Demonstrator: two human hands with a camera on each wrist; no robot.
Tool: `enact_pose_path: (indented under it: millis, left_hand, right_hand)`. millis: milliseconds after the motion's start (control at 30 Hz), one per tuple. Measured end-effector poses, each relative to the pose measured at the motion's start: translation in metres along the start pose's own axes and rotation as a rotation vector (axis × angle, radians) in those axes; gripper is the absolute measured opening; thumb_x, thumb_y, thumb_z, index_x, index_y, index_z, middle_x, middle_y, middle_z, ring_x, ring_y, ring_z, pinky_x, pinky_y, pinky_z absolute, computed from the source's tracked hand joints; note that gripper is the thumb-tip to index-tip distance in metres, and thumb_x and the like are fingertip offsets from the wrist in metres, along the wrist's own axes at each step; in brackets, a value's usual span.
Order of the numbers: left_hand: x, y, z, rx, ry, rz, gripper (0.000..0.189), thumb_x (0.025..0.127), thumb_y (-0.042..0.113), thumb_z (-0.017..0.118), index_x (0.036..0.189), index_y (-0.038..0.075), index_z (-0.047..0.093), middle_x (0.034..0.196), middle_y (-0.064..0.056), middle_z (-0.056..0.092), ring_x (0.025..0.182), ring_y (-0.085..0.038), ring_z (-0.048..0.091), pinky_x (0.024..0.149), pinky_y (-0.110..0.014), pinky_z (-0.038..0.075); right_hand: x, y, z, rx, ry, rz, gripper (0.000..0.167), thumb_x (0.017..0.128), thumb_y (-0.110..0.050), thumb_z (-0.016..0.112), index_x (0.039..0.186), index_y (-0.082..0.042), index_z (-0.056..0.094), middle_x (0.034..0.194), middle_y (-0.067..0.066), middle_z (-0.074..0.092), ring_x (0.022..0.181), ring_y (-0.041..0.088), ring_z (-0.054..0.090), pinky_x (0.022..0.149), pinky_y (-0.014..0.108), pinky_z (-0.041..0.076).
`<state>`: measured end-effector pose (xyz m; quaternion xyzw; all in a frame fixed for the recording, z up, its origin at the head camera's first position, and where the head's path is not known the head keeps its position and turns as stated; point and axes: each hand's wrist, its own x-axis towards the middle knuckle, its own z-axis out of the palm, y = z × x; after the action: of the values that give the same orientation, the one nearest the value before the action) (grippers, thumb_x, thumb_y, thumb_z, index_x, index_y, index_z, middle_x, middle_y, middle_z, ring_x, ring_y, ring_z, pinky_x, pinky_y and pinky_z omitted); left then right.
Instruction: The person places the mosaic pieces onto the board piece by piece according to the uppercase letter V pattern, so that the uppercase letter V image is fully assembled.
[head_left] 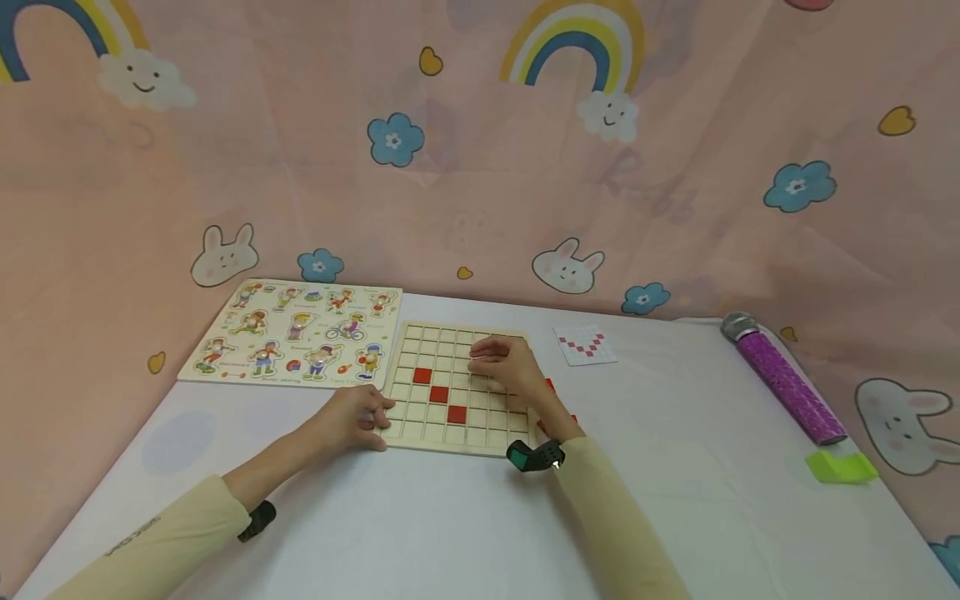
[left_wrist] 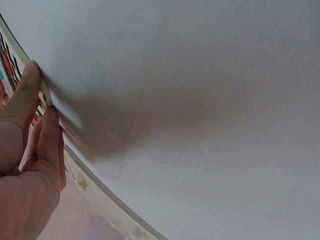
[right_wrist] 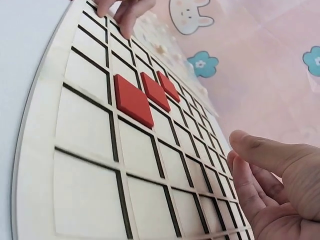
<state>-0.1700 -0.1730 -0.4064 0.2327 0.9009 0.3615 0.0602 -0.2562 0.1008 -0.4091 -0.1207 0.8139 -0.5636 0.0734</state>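
Observation:
In the head view, a wooden grid board [head_left: 420, 432] lies flat on the table with three red square tiles [head_left: 438, 394] in a diagonal on it. My left hand [head_left: 348, 421] holds the board by its near left corner, thumb at the near edge and fingers at the left side. Above the board's upper right part is my right hand [head_left: 510, 364]. In the right wrist view, its thumb [right_wrist: 260, 150] and fingers lie loosely extended near the grid, and nothing shows between them. More red tiles [head_left: 551, 384] lie partly hidden behind the right wrist.
A card [head_left: 586, 345] with a red check-shaped pattern lies right of the board. At the back left is a picture puzzle board [head_left: 281, 333] with sports figures. A purple microphone [head_left: 787, 379] and a bright green piece [head_left: 842, 467] lie at the right. A patterned cloth [head_left: 465, 208] hangs behind the table.

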Motion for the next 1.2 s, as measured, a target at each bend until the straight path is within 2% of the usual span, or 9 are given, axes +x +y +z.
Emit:
enact_pose_path:
  millis: [200,367,467,633,867,1200]
  left_hand:
    - [-0.001,-0.003,-0.001,0.008,0.008,-0.011,0.022,0.065,0.003,0.086,0.071,0.005,0.064,0.107,-0.018,0.067,0.099,-0.033,0.064,0.076,-0.029,0.058]
    - [-0.003,-0.003,-0.002,-0.016,0.007,-0.017,0.023,0.066,0.003,0.085,0.071,0.004,0.063,0.108,-0.019,0.066,0.101,-0.034,0.064,0.077,-0.030,0.058]
    - [-0.005,-0.002,-0.003,-0.034,0.004,-0.025,0.024,0.066,0.002,0.085,0.071,0.004,0.062,0.109,-0.020,0.066,0.101,-0.035,0.064,0.078,-0.031,0.058]
    - [-0.005,0.001,-0.003,-0.067,0.000,-0.050,0.023,0.067,0.001,0.084,0.072,0.003,0.062,0.110,-0.020,0.065,0.102,-0.035,0.064,0.080,-0.031,0.057]
    - [-0.004,0.002,-0.003,-0.063,-0.002,-0.039,0.022,0.066,0.002,0.085,0.071,0.003,0.063,0.110,-0.020,0.065,0.102,-0.035,0.064,0.079,-0.031,0.058]
    - [0.000,-0.002,-0.001,-0.075,-0.021,-0.017,0.023,0.066,0.002,0.085,0.071,0.002,0.062,0.110,-0.021,0.065,0.101,-0.036,0.064,0.080,-0.031,0.057]
  right_hand:
    - [-0.006,0.010,-0.026,0.023,0.029,0.036,0.027,0.084,-0.007,0.074,0.109,0.000,0.066,0.105,0.013,0.068,0.092,0.019,0.067,0.087,0.026,0.054]
    - [-0.015,0.020,-0.050,-0.007,0.060,0.061,0.028,0.086,-0.008,0.072,0.112,0.001,0.064,0.109,0.015,0.066,0.096,0.022,0.066,0.087,0.024,0.054]
    - [-0.023,0.027,-0.063,-0.041,0.089,0.098,0.029,0.088,-0.012,0.071,0.114,-0.003,0.064,0.112,0.013,0.065,0.100,0.021,0.065,0.089,0.023,0.053]
    - [-0.039,0.038,-0.086,-0.062,0.104,0.107,0.032,0.089,-0.018,0.069,0.118,-0.006,0.063,0.116,0.013,0.065,0.104,0.022,0.064,0.090,0.024,0.052]
    - [-0.062,0.054,-0.111,-0.117,0.060,0.069,0.034,0.088,-0.019,0.071,0.118,-0.004,0.063,0.115,0.013,0.066,0.100,0.020,0.064,0.086,0.016,0.052]
    - [-0.095,0.064,-0.120,-0.164,-0.034,0.046,0.034,0.086,-0.014,0.073,0.115,-0.003,0.063,0.110,0.013,0.067,0.094,0.025,0.062,0.079,0.016,0.053]
